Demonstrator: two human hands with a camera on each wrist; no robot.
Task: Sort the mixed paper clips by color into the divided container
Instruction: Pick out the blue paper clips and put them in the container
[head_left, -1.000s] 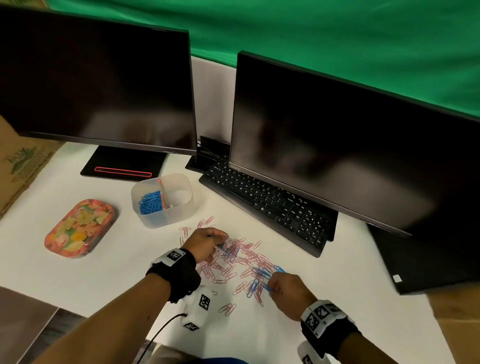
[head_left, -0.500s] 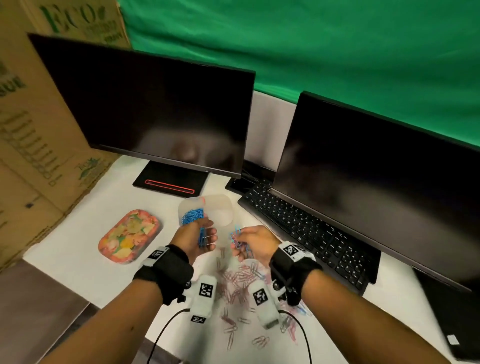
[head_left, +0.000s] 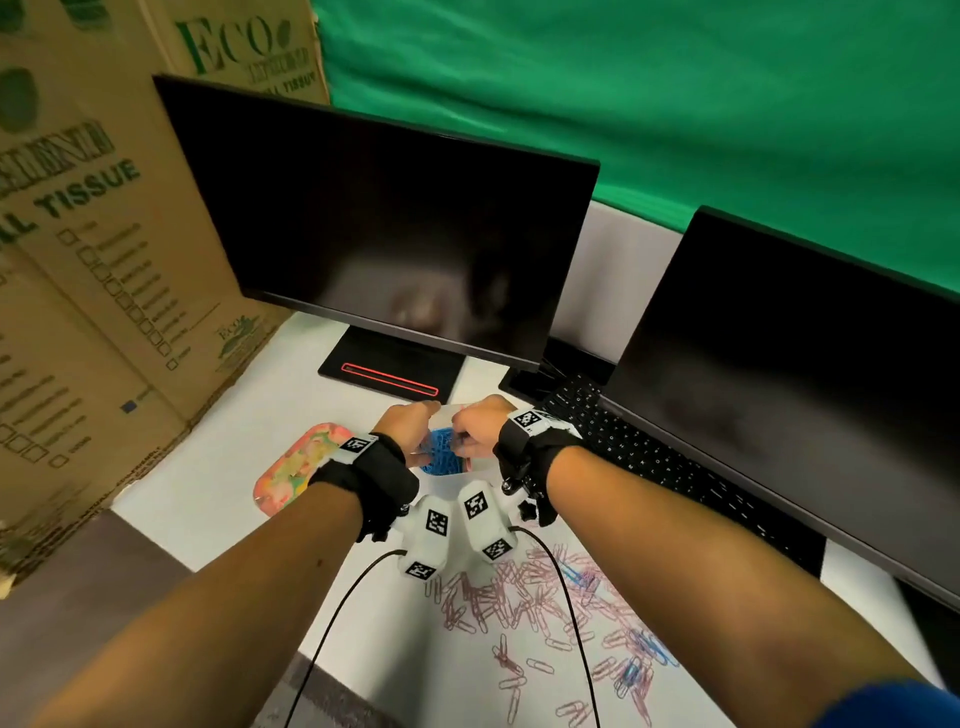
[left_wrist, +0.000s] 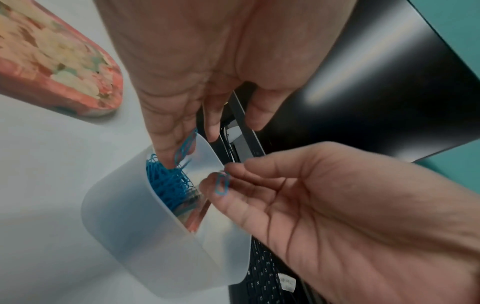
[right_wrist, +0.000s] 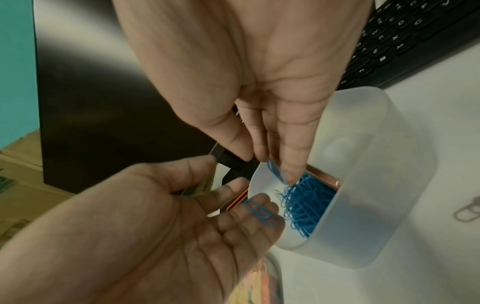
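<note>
A translucent divided container (left_wrist: 130, 216) (right_wrist: 376, 185) stands in front of the left monitor, with blue paper clips (head_left: 440, 460) heaped in its left compartment. Both hands hover over that compartment. My left hand (head_left: 410, 426) points its fingers down to the heap, and blue clips (right_wrist: 259, 211) lie on its nearly straight fingers. My right hand (head_left: 478, 428) pinches a blue clip (left_wrist: 222, 184) between thumb and forefinger at the rim. The mixed pile (head_left: 530, 597) of pink clips with a few blue ones lies on the white desk beneath my forearms.
A floral tray (head_left: 296, 467) lies left of the container. A black keyboard (head_left: 649, 467) runs along the right under the right monitor (head_left: 779, 364). The left monitor's stand (head_left: 389, 374) is just behind the container. Cardboard boxes (head_left: 104, 260) wall off the left.
Both hands have left the pile with blue clips and moved forward and left to the container. The left hand's fingers have uncurled over the blue compartment.
</note>
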